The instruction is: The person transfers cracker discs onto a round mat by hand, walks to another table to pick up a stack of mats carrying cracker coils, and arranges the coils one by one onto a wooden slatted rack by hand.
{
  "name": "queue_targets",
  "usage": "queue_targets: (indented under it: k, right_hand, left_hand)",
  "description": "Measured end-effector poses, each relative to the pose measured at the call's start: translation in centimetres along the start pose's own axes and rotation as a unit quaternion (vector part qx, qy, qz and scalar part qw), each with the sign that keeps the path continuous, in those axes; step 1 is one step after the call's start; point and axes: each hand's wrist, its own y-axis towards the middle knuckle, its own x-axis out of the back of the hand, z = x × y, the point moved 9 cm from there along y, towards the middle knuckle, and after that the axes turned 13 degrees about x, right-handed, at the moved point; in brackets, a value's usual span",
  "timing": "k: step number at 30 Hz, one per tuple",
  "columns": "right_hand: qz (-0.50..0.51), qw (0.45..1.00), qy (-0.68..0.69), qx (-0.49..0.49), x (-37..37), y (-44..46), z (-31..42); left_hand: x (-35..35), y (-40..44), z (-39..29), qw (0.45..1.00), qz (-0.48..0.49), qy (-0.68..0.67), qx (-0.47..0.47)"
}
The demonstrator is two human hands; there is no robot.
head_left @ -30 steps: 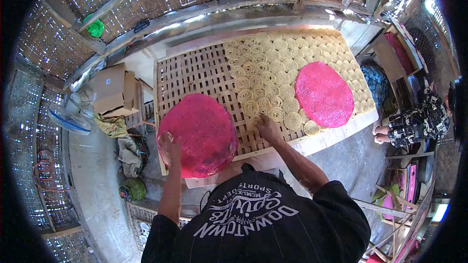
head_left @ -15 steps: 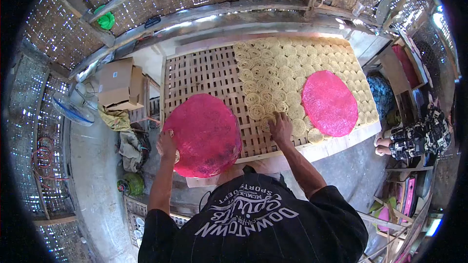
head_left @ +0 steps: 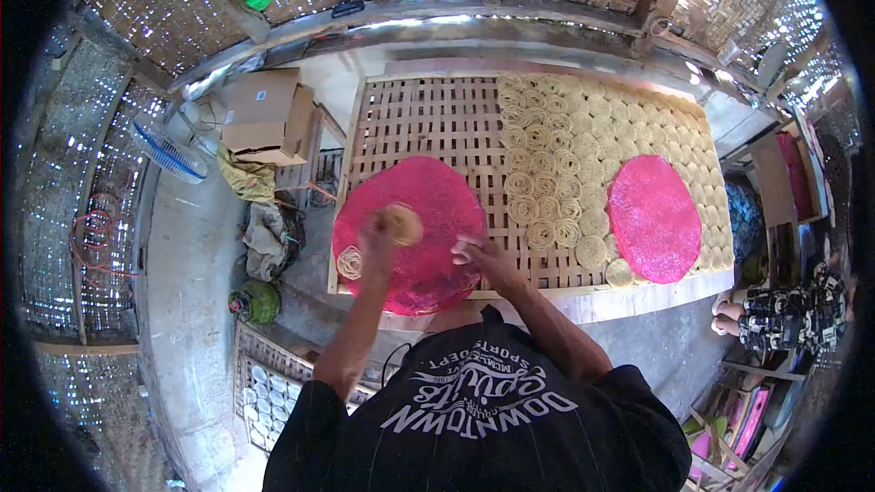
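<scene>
My left hand (head_left: 376,239) is over the left pink round sheet (head_left: 428,187), gripping a pale yellow noodle-like coil (head_left: 403,224) by its edge; both are blurred by motion. Another coil (head_left: 349,262) lies on that sheet's left edge. My right hand (head_left: 480,257) hovers over the right side of the same sheet, its fingers bent and smeared, so I cannot tell whether they hold anything. Rows of round yellow coils (head_left: 542,161) cover the right part of the slatted wooden rack (head_left: 428,118). A second pink sheet (head_left: 654,219) lies on top of them.
A cardboard box (head_left: 264,114) and a blue fan (head_left: 169,151) stand to the left. A green gas cylinder (head_left: 259,302) is on the floor. At right, a person in patterned shorts (head_left: 786,319) is near the rack. Woven bamboo walls surround the room.
My right hand has left the coils on the rack and moved left over the pink sheet. My left hand has lifted a coil from the sheet's edge. The view has shifted.
</scene>
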Motion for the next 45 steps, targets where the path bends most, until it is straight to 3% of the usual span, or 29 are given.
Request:
queue_targets:
  k: [1,2,4,5,6,7,9,10,12,13,15,17,19,24,25,27,28,30,33,34,36,37,39,40,43,44,45]
  right_hand:
    - [-0.005,0.998,0.022,-0.059,-1.5,-0.6,1.5]
    - [-0.011,0.992,0.045,-0.117,-2.0,-1.3,1.9]
    - [0.005,0.996,0.005,-0.085,1.7,0.1,-0.8]
    - [0.013,0.997,-0.015,-0.071,3.6,0.6,-2.0]
    - [0.001,0.998,-0.068,0.016,5.2,0.9,-0.5]
    - [-0.056,0.989,-0.125,0.054,7.2,1.0,0.0]
    - [-0.166,0.949,-0.235,0.126,10.4,0.6,1.3]
    - [-0.12,0.953,-0.26,0.099,9.4,0.0,4.0]
    - [-0.091,0.888,-0.441,0.088,10.4,0.4,4.4]
    - [-0.075,0.843,-0.526,0.082,10.7,0.8,4.4]
    - [-0.051,0.862,-0.504,0.021,11.6,1.8,2.8]
    - [-0.048,0.844,-0.531,0.057,11.8,2.3,3.0]
    - [-0.067,0.779,-0.593,0.19,10.7,1.7,4.9]
    - [-0.119,0.738,-0.63,0.21,11.0,0.9,7.6]
    - [-0.136,0.729,-0.636,0.212,10.8,0.3,8.6]
    - [-0.153,0.73,-0.635,0.204,10.8,-0.4,9.1]
    - [-0.163,0.73,-0.634,0.198,10.8,-0.9,9.3]
    - [-0.138,0.793,-0.574,0.149,10.2,-1.4,7.6]
    - [-0.016,0.903,-0.43,0.003,6.3,-1.7,5.1]
    - [0.005,0.932,-0.363,0.008,4.9,-1.7,4.4]
    - [0.051,0.974,-0.222,0.024,2.2,-2.1,3.1]
    - [0.035,0.989,-0.144,0.014,2.0,-2.3,3.2]
    - [0.004,1.0,0.013,-0.004,1.5,-3.1,3.7]
    - [-0.025,1.0,-0.017,-0.001,3.2,-3.0,3.1]
    - [-0.115,0.988,-0.104,0.016,10.3,-4.1,1.6]
    - [-0.142,0.98,-0.133,0.028,12.5,-4.7,2.3]
    - [-0.19,0.943,-0.26,0.087,15.3,-6.2,5.2]
  left_hand:
    - [-3.1,-1.6,0.0,0.996,0.087,0.027,0.01]
    - [-4.7,-2.6,1.1,0.99,0.133,-0.029,0.036]
    - [-7.6,-4.3,3.6,0.961,0.223,-0.137,0.089]
    - [-6.1,-4.0,4.8,0.988,0.145,-0.011,0.049]
    - [-3.4,-3.4,5.9,0.991,0.063,0.115,0.005]
    - [-0.9,-3.2,6.2,0.97,-0.023,0.237,-0.039]
    - [3.9,-4.5,5.8,0.923,-0.169,0.345,-0.002]
    - [5.2,-4.7,6.7,0.909,-0.183,0.374,-0.012]
    - [7.4,-4.9,9.1,0.877,-0.21,0.431,-0.031]
    - [7.8,-4.8,9.8,0.877,-0.206,0.431,-0.046]
    - [8.2,-4.7,10.2,0.877,-0.2,0.429,-0.076]
    - [8.1,-4.6,9.9,0.888,-0.186,0.409,-0.096]
    - [7.9,-4.5,8.6,0.887,-0.182,0.409,-0.115]
    - [8.5,-3.2,7.8,0.891,-0.167,0.404,-0.121]
    - [10.1,-1.7,10.2,0.931,-0.159,0.303,-0.122]
    - [12.7,1.2,15.1,0.968,-0.165,0.161,-0.101]
    - [12.9,1.1,13.3,0.972,-0.182,0.12,-0.084]
    - [13.2,-1.0,7.8,0.947,-0.27,0.171,-0.02]
    - [9.5,-2.2,2.7,0.984,-0.175,0.02,-0.022]
    - [6.9,-1.8,2.6,0.987,-0.113,-0.101,-0.042]
    - [0.2,-2.0,3.8,0.985,0.014,-0.167,0.04]
    - [-3.7,-1.8,4.7,0.99,0.094,-0.101,-0.003]
    - [-11.0,-3.4,5.4,0.969,0.24,-0.046,0.023]
    - [-14.2,-5.0,4.6,0.946,0.306,-0.056,0.091]
    - [-16.4,-8.0,1.5,0.935,0.316,-0.051,0.151]
    - [-16.2,-7.5,1.9,0.95,0.299,0.035,0.082]
    - [-15.8,-6.9,3.4,0.952,0.279,0.121,0.01]
